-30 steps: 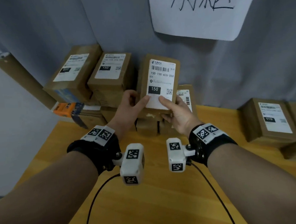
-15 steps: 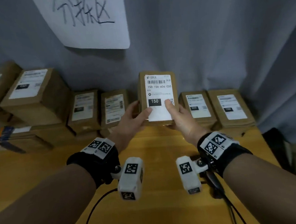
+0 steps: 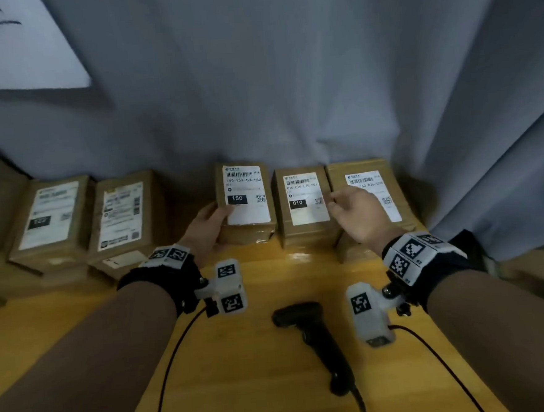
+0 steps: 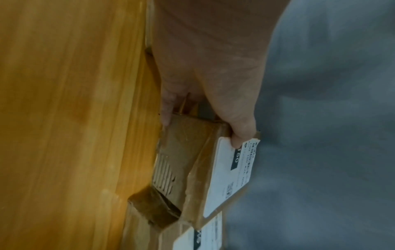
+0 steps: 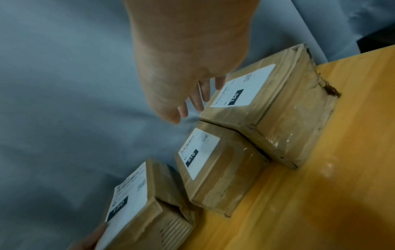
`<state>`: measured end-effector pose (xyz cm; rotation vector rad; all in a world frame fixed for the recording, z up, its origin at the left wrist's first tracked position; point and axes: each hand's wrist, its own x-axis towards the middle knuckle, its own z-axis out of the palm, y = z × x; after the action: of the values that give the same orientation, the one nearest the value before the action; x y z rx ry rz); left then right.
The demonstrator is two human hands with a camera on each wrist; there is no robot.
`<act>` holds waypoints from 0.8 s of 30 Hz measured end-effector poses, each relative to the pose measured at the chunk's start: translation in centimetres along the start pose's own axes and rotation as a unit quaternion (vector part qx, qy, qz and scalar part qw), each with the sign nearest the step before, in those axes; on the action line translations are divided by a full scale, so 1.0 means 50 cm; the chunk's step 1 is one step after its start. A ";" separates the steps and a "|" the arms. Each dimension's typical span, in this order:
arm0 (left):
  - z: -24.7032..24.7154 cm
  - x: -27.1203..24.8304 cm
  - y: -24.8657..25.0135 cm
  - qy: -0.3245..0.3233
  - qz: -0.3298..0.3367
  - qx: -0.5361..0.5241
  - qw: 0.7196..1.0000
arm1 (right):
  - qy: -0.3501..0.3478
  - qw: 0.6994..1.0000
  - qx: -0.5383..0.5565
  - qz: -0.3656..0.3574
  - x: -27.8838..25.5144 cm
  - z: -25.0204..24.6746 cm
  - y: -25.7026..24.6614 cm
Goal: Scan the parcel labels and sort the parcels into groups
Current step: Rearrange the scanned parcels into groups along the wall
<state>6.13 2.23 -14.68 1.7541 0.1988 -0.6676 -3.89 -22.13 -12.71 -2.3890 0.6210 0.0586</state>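
A brown parcel with a white label marked 150 [image 3: 246, 201] [image 4: 192, 160] [image 5: 145, 203] is at the back of the table, just left of a parcel marked 010 [image 3: 302, 203] [image 5: 213, 160]. My left hand [image 3: 215, 214] [image 4: 203, 125] grips its left side, thumb on the label and fingers underneath. My right hand [image 3: 347, 203] [image 5: 192, 98] hovers with fingers spread and holds nothing, above the label of the rightmost parcel [image 3: 369, 192] [image 5: 267, 104], also marked 150.
A black handheld scanner [image 3: 315, 338] lies on the wooden table [image 3: 263, 383] between my forearms, its cable trailing toward me. More labelled parcels [image 3: 49, 221] [image 3: 123, 216] stand at the back left. A grey curtain [image 3: 288, 92] hangs close behind the row.
My right hand has let go of the 150 parcel and moved right over the rightmost parcel. My left hand alone has brought the parcel down beside the 010 parcel. The view swung right.
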 end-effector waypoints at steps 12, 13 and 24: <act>0.055 0.086 -0.076 0.069 -0.001 0.075 0.995 | -0.041 0.987 -0.153 -0.007 0.054 0.079 0.055; 0.054 0.084 -0.077 0.066 0.002 0.084 0.994 | -0.044 0.986 -0.162 -0.011 0.051 0.082 0.059; 0.048 0.044 -0.064 0.054 0.007 0.188 0.981 | -0.049 0.985 -0.163 -0.013 0.040 0.074 0.027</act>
<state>5.63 0.49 -18.87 2.1550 0.1399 -0.6296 -2.32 -21.61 -16.78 -2.6883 0.5688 0.2856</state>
